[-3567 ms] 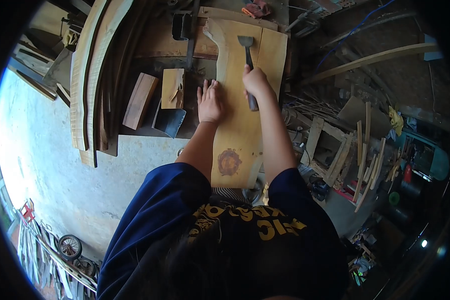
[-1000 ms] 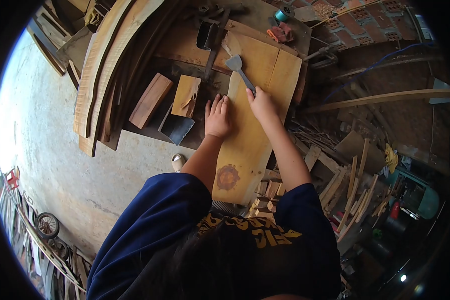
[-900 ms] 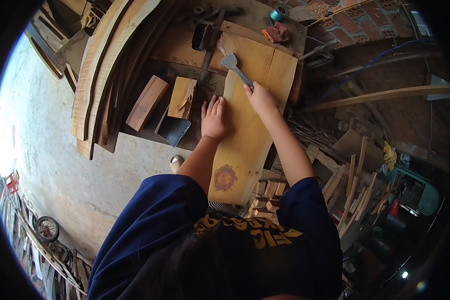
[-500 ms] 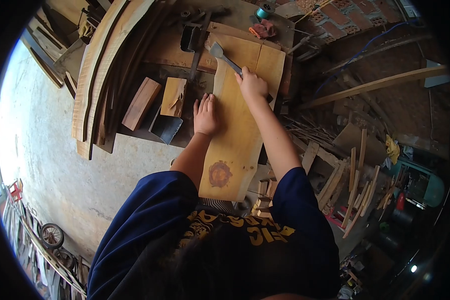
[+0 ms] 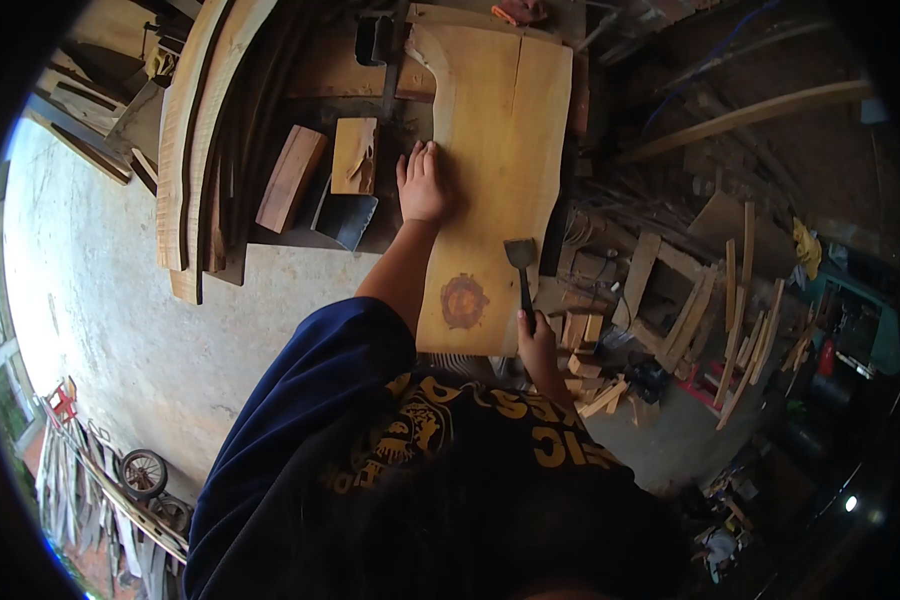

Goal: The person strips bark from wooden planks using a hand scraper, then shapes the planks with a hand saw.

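Dark-handled scraper (image 5: 520, 257) in right fingers (image 5: 526, 322)

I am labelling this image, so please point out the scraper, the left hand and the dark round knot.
Scraper (image 5: 520, 255): head view, on its flat blade.
Left hand (image 5: 424, 190): head view, back of hand.
Knot (image 5: 463, 301): head view, its middle.

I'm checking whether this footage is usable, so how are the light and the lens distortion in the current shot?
Head view: fisheye curvature with black corners; the wall washes out toward the left edge; the right side is dim, with a small bright glare spot low down; the board is evenly lit and readable.
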The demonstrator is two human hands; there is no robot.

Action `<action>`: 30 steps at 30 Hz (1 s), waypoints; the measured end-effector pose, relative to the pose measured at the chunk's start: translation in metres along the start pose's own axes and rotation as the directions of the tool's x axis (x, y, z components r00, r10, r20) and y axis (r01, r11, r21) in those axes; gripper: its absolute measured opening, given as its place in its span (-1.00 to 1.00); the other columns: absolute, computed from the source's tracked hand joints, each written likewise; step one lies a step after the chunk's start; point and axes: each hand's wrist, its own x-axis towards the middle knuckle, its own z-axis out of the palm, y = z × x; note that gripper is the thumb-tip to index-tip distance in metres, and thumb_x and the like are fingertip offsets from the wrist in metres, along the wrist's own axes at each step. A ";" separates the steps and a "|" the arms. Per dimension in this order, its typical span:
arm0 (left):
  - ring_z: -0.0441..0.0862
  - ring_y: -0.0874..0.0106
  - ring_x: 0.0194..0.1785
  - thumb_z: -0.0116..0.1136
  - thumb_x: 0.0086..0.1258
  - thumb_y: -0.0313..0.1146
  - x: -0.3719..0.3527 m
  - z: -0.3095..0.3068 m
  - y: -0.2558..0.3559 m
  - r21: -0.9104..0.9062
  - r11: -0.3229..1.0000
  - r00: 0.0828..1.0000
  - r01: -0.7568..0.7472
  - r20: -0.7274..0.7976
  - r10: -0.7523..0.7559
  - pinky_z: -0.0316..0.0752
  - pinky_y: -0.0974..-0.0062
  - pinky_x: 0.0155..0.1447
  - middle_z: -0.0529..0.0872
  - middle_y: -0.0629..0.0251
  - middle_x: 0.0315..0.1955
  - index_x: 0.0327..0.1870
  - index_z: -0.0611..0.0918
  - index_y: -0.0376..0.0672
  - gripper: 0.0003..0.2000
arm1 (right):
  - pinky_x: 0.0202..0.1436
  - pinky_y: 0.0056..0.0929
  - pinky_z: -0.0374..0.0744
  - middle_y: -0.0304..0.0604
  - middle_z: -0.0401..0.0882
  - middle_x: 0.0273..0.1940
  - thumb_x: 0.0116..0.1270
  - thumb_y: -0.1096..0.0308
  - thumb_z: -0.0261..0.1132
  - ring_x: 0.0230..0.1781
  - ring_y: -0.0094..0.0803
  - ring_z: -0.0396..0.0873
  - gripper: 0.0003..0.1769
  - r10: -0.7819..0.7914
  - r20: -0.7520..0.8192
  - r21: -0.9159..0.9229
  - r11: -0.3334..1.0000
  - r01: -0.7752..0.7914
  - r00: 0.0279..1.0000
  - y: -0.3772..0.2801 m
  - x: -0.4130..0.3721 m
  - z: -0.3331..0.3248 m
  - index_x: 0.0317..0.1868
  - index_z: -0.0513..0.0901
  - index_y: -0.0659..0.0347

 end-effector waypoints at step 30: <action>0.44 0.24 0.24 -0.11 0.27 -0.37 0.003 0.007 -0.004 0.021 0.997 0.993 -0.079 -0.092 0.080 0.16 0.19 0.36 0.58 0.09 0.08 0.12 0.45 -0.26 -0.61 | -0.40 -0.08 0.58 0.04 0.63 -0.50 0.37 -0.08 0.08 -0.44 0.04 0.64 -0.57 0.253 0.082 -0.222 0.948 -0.230 0.964 -0.047 -0.125 0.064 -0.25 0.52 0.16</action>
